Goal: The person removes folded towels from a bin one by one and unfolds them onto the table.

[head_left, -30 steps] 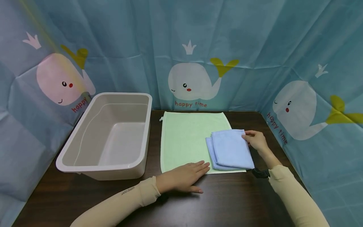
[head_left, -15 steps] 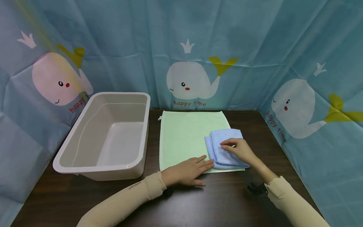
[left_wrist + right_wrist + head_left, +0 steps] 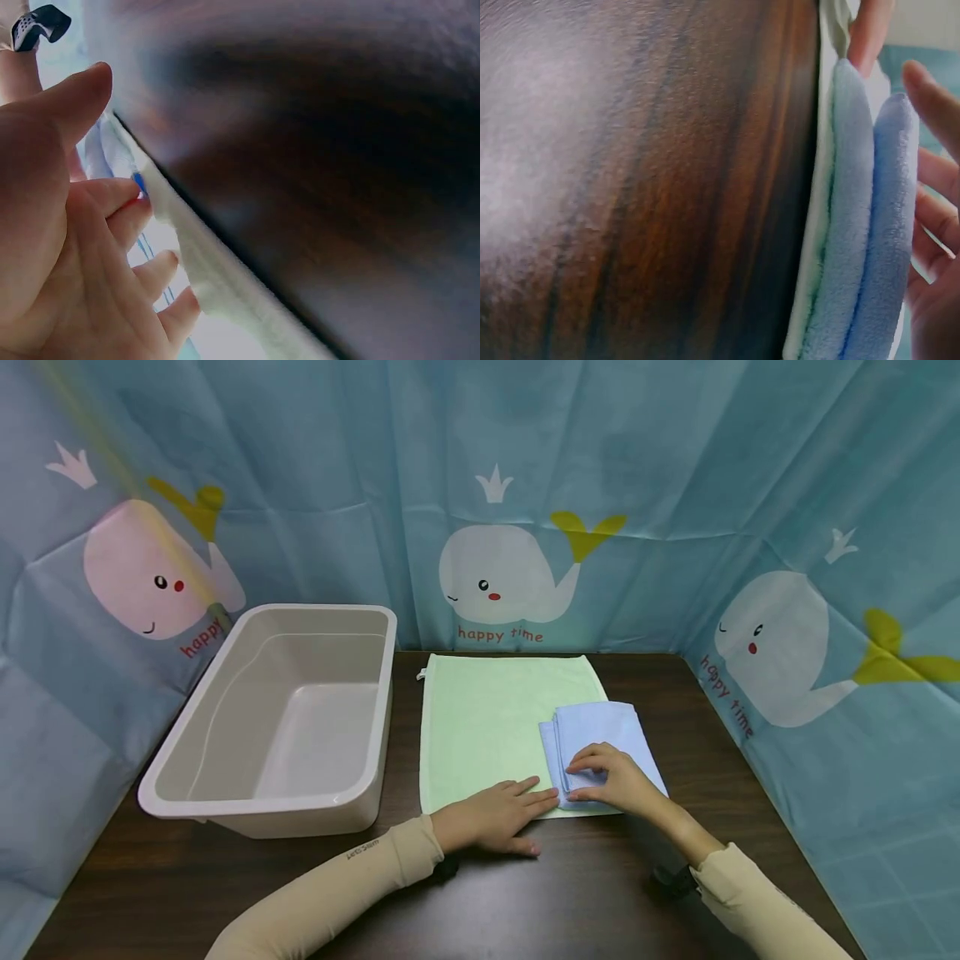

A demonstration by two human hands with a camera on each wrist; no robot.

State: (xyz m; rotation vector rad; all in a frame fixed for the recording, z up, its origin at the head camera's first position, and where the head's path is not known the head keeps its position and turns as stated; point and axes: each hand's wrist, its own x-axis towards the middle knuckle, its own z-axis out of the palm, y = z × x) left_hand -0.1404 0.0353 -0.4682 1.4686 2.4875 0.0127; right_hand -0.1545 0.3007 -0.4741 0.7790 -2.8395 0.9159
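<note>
A folded blue towel [image 3: 600, 722] lies in layers on the right front part of a flat pale green towel [image 3: 495, 718]. My right hand [image 3: 617, 781] hovers at or lightly touches the blue towel near its front left corner, thumb and fingers loosely bent and apart. In the right wrist view, the thick blue folds [image 3: 891, 195] stand beside the fingers, with none of the cloth pinched. My left hand [image 3: 497, 817] rests with fingers spread on the green towel's front edge, fingertips beside the blue towel's left edge; its thumb reaches over the bare wood.
A deep beige plastic tub [image 3: 322, 752] stands at the left of the dark wooden table [image 3: 555, 902]. Blue curtains [image 3: 660, 460] printed with whales enclose the back and both sides. A dark strap [image 3: 671, 881] shows at the right wrist.
My right hand has left the blue towel's right edge and moved left and nearer across its top to the front left corner. The left hand has shifted slightly right.
</note>
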